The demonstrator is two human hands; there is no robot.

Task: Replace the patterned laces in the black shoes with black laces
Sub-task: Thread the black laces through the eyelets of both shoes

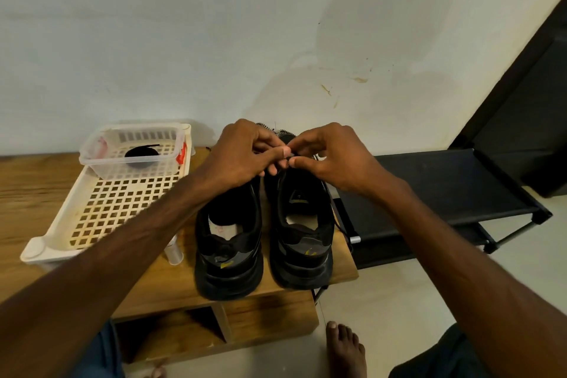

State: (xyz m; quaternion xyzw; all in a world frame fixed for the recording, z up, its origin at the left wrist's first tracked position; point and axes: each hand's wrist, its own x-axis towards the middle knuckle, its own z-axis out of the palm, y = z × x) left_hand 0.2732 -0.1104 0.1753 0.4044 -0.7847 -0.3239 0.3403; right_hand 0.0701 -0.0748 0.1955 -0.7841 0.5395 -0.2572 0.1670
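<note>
Two black shoes stand side by side on the wooden table point(27, 193), heels toward me: the left shoe point(228, 258) and the right shoe point(302, 242). Both hands meet over the front of the right shoe. My left hand point(245, 150) and my right hand point(328, 153) pinch a black lace there with their fingertips. A patterned black-and-white lace point(283, 132) shows just behind the fingers. A coiled black lace point(141, 155) lies in a clear plastic tub point(92, 159) at the back left.
The tub sits on a cream perforated tray point(101, 209) left of the shoes. A small clear spool point(174, 253) lies by the tray's near corner. A black metal shoe rack point(445, 193) stands at the right. A bare foot point(345, 350) is on the floor below.
</note>
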